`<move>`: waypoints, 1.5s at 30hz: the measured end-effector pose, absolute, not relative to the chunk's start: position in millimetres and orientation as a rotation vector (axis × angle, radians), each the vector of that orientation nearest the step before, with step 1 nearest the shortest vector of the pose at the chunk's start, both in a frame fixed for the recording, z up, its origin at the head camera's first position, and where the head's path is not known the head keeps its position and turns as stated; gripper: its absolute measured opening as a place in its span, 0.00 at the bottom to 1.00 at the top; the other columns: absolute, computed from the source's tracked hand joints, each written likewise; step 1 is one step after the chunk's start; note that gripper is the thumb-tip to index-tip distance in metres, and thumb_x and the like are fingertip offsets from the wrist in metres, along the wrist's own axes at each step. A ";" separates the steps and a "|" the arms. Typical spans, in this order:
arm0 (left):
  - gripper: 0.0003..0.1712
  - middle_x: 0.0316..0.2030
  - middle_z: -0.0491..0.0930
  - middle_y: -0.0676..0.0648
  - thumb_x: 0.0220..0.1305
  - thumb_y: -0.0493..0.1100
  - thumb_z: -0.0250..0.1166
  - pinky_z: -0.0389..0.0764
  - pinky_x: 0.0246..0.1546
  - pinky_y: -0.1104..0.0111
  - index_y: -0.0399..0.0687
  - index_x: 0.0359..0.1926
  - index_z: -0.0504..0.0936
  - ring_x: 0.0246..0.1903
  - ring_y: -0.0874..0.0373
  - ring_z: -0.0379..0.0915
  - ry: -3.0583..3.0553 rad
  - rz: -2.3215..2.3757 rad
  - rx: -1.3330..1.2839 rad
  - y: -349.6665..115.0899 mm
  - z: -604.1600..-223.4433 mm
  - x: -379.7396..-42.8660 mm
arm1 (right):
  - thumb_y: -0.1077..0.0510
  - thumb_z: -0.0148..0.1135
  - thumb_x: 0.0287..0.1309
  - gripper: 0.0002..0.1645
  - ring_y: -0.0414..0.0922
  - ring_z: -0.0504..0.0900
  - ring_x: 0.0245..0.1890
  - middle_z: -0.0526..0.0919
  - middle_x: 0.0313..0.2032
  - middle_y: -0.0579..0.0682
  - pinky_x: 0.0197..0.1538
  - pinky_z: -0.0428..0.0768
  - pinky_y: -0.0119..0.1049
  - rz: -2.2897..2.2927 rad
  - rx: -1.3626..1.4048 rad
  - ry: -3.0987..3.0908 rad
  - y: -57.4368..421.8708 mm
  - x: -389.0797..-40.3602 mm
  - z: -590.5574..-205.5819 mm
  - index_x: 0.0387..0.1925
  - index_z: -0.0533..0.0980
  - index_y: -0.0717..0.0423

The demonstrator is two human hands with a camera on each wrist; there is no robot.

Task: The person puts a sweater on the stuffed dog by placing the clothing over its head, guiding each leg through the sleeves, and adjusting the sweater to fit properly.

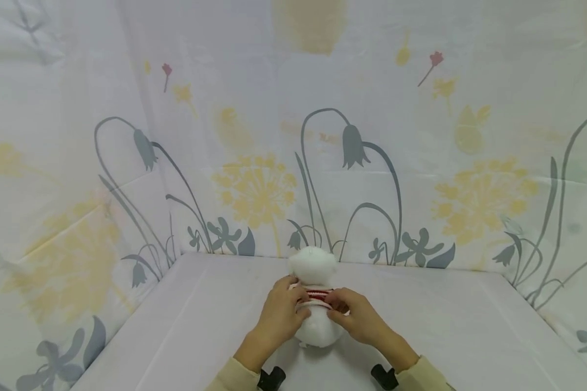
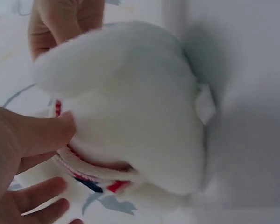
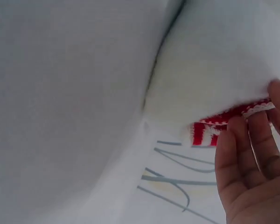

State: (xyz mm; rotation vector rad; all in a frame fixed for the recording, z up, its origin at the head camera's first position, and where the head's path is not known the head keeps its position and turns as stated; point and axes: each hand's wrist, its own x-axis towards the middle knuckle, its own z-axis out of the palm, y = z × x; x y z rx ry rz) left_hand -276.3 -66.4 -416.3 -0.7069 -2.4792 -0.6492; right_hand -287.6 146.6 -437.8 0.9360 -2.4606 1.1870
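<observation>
A white plush toy (image 1: 318, 330) sits on the table with its round head (image 1: 313, 266) towards the far wall. Around its middle is a red and white knitted garment (image 1: 318, 295), which also shows dark blue in the left wrist view. My left hand (image 1: 281, 312) pinches the garment's edge at the toy's left side, thumb against the white body. On the other side, my right hand (image 1: 361, 317) holds the knitted hem (image 3: 256, 107) between thumb and fingers. A small white tag (image 2: 205, 105) sticks out low on the body. The toy's front is hidden in the head view.
The table is covered by a plain white cloth (image 1: 200, 326). Behind it and at both sides hang pale sheets (image 1: 254, 108) printed with grey and yellow flowers. Black wrist mounts (image 1: 272, 378) sit by both sleeves, close to the tabletop.
</observation>
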 end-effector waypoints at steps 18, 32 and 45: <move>0.16 0.61 0.70 0.42 0.46 0.36 0.74 0.71 0.56 0.60 0.55 0.18 0.74 0.59 0.47 0.69 -2.644 -0.811 -1.006 -86.1 -413.6 -278.6 | 0.61 0.68 0.53 0.14 0.39 0.72 0.44 0.72 0.41 0.39 0.47 0.75 0.44 1.034 1.114 -2.586 156.3 -285.8 -432.0 0.27 0.71 0.43; 0.15 0.26 0.70 0.60 0.49 0.32 0.70 0.71 0.31 0.74 0.53 0.22 0.72 0.28 0.67 0.67 -2.703 -0.815 -1.039 -86.5 -421.6 -281.7 | 0.59 0.69 0.52 0.15 0.40 0.73 0.36 0.74 0.33 0.38 0.41 0.75 0.39 1.031 1.077 -2.702 158.8 -284.2 -439.9 0.33 0.69 0.47; 0.05 0.24 0.74 0.60 0.61 0.41 0.65 0.72 0.29 0.75 0.52 0.28 0.78 0.26 0.69 0.68 -2.618 -1.044 -1.046 -90.6 -420.1 -284.4 | 0.45 0.65 0.57 0.10 0.39 0.74 0.33 0.75 0.27 0.34 0.38 0.74 0.37 1.034 1.079 -2.737 164.5 -287.2 -432.7 0.26 0.75 0.41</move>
